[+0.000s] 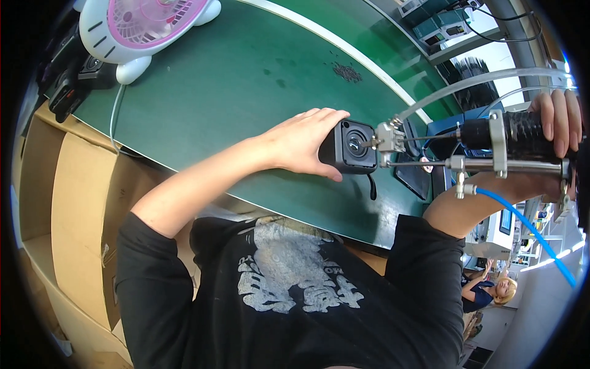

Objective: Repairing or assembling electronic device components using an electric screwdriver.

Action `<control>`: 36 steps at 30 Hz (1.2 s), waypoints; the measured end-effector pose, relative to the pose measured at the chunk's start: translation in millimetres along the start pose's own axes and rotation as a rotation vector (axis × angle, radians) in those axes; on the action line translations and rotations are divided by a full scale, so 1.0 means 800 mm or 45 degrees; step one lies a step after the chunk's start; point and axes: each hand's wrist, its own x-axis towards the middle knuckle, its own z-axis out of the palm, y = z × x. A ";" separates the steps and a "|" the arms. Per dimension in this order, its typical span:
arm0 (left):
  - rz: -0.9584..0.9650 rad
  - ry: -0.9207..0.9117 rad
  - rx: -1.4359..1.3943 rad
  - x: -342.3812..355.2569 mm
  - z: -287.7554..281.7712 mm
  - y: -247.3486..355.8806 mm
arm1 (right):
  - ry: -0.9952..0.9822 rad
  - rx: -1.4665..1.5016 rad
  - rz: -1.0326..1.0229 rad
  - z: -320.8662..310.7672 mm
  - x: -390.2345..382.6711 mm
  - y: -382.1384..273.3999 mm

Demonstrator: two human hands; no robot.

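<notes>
My left hand point(302, 142) is closed around the side of a small black box-shaped device point(348, 162), thumb on the near edge and fingers on the far one. A round recess is on the device's upper face, and a short black strap point(372, 186) hangs from its side. My right hand point(558, 123) wraps round the black ribbed body of a powered screwdriver point(528, 136). The screwdriver's metal nose point(389, 138) reaches the round recess; whether the tip touches a screw is too small to tell. A clear hose point(467, 84) and a blue hose point(522, 216) join the tool.
The green bench point(203, 92) carries a pile of small dark screws point(347, 72) near its far edge and a white and pink fan point(147, 31) at the left. Black devices point(95, 74) lie beside the fan. Cardboard boxes point(80, 215) stand left. Another person point(488, 292) is in the background right.
</notes>
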 end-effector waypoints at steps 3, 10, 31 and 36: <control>0.015 0.000 0.020 0.000 0.002 -0.002 | 0.059 -0.025 -0.038 -0.003 -0.029 0.010; -0.043 -0.020 -0.022 -0.002 0.006 -0.005 | 0.025 -0.072 -0.051 -0.013 -0.057 0.023; -0.064 0.103 0.018 0.003 0.017 0.001 | 0.511 0.028 -0.005 -0.002 -0.034 0.066; -0.085 0.076 0.099 -0.005 -0.014 0.010 | 0.574 -0.290 -0.194 -0.033 0.000 -0.013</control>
